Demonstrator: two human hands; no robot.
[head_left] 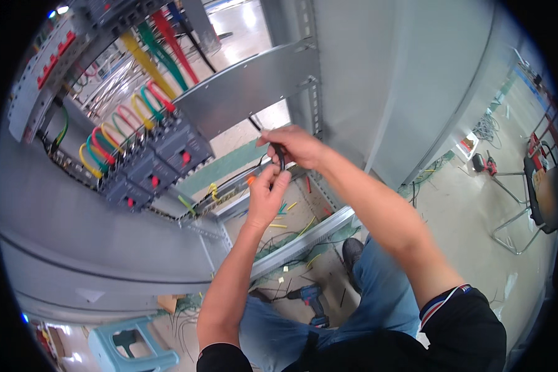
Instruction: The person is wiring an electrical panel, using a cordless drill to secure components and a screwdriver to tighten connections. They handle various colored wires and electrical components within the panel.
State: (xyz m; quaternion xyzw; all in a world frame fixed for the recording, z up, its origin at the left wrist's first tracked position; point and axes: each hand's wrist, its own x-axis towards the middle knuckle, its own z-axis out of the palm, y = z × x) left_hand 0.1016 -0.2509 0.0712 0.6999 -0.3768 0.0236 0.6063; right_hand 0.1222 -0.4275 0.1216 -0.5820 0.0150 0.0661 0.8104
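Note:
My left hand (268, 193) and my right hand (293, 147) meet in front of the open metal cabinet, both with fingers closed on a black cable (279, 155). The right hand pinches it higher up, and the left grips it just below. Part of the cable runs up behind the grey metal crossbar (242, 90). A small orange thing (251, 180) shows beside the left fingers; its kind is unclear. Left of my hands sit dark grey circuit breakers (183, 149) with red switches, wired with looped yellow, green and red wires (144, 105).
A blue cordless drill (314, 304) lies on the floor between my legs. Cut wire scraps (279, 225) litter the cabinet base behind its front rail (304, 242). A light blue stool (130, 344) stands lower left. At right are a red drill (488, 163) and a folding chair (530, 192).

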